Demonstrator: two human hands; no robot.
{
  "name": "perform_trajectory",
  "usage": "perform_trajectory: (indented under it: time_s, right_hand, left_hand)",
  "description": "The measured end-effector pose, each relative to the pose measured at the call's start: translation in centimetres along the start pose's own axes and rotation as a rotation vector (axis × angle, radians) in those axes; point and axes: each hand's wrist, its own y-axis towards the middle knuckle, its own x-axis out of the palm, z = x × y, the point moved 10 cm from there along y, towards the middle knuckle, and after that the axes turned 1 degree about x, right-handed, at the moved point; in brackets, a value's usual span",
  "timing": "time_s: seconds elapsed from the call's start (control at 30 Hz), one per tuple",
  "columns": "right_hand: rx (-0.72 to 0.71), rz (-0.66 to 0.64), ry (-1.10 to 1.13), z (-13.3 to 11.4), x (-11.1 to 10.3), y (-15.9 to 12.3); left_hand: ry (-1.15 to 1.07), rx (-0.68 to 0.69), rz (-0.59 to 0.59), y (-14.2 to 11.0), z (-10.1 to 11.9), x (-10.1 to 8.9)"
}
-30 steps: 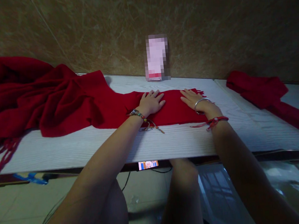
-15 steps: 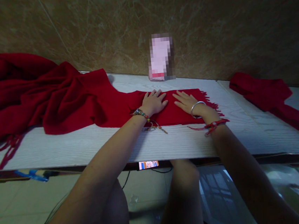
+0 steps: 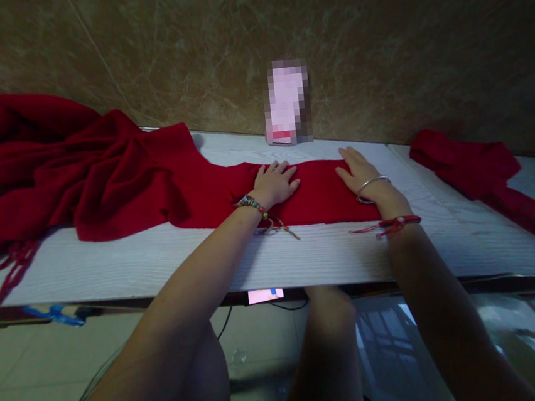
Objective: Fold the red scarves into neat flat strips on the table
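A red scarf (image 3: 191,189) runs along the white wood-grain table (image 3: 329,254), bunched in loose folds on the left and flat toward the middle. My left hand (image 3: 276,182) lies on the flat part with its fingers spread. At the scarf's right end my right hand (image 3: 361,172) rests palm down near the edge, fingers stretched out. That hand and wrist hide most of the fringe there. Beads circle my left wrist; a silver bangle and a red cord are on the right one.
A pink box-like object (image 3: 286,101), blurred out, stands at the back against the brown marbled wall (image 3: 186,44). Another red cloth (image 3: 472,162) lies at the right. Below the front edge show a small lit screen (image 3: 266,296) and a blue item (image 3: 61,315).
My right hand has slid to the right along the scarf, over its fringed end. My left hand has stayed in place. The picture on the small screen differs.
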Motion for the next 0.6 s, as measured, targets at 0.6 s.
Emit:
perform_trajectory:
  time_s: [0.6]
  right_hand:
    - [0.063,-0.068,-0.061,3.3,0.0,0.0]
  left_hand:
    - [-0.005,0.001,0.009,0.1,-0.1,0.0]
